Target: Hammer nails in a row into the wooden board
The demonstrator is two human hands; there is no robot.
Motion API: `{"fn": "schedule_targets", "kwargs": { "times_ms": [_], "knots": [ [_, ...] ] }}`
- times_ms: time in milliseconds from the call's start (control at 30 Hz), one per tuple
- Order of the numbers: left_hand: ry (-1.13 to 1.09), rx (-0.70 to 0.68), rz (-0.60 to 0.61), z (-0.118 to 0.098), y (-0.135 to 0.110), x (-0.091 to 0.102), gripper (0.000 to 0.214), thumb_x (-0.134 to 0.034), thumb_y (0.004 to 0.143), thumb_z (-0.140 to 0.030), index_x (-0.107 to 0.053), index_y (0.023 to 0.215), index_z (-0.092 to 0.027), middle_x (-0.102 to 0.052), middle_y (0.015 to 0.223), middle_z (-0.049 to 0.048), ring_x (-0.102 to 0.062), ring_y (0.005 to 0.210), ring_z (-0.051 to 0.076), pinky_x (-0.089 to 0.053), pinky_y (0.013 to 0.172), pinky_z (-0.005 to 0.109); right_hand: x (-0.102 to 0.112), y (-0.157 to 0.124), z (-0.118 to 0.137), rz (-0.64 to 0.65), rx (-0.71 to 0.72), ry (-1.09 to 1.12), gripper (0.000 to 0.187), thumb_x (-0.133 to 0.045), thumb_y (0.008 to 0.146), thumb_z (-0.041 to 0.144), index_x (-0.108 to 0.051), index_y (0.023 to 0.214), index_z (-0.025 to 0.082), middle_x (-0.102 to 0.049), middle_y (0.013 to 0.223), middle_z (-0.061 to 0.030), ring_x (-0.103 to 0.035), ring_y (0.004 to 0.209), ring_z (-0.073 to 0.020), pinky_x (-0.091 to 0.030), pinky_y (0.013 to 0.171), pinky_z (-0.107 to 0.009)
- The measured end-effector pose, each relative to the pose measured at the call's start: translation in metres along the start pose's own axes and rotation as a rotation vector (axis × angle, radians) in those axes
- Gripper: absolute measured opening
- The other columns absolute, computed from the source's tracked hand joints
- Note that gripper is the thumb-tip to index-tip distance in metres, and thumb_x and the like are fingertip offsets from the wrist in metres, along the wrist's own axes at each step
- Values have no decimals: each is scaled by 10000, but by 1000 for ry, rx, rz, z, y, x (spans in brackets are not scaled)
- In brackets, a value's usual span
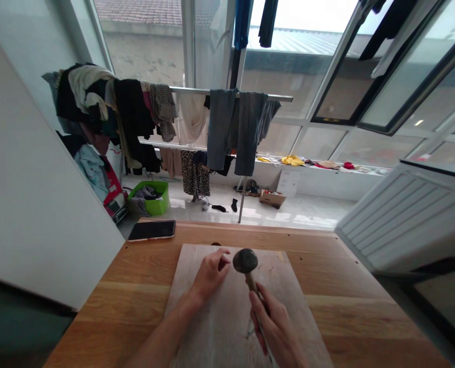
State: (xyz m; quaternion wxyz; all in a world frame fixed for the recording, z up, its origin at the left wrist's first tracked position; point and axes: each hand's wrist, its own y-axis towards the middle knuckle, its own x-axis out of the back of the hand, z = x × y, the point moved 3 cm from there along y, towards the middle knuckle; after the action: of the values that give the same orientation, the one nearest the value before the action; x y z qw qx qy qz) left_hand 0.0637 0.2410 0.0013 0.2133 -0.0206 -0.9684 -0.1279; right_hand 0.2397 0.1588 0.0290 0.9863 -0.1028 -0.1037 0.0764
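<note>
Mallet (246, 265) (dark-headed) in right hand (272, 317)

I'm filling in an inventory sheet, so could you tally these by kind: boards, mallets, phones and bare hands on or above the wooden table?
Board: 1
Mallet, held in the right hand: 1
Phone: 1
Bare hands, the right one and the left hand: 2
Total: 5
</note>
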Motion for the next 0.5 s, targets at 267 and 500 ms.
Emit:
{"fn": "schedule_targets", "kwargs": {
  "times_ms": [267,500],
  "knots": [
    [-24,-34,32,-8,0,4,308,-585,806,-108,-651,1098,-181,-650,748,-13,-589,676,138,-441,664,222,-17,10,-5,-19,-38,-16,669,-479,852,727,-560,1224,177,-441,489,101,-383,321,-82,-327,286,-174],
    [-2,-42,40,-4,-1,1,315,-574,811,-128,-619,1118,-177,-676,830,8,-586,669,129,-461,671,232,-8,6,-8,-15,4,-4,672,-464,873,721,-569,1230,162,-439,501,101,-365,314,-77,-313,283,-175]
  ]
}}
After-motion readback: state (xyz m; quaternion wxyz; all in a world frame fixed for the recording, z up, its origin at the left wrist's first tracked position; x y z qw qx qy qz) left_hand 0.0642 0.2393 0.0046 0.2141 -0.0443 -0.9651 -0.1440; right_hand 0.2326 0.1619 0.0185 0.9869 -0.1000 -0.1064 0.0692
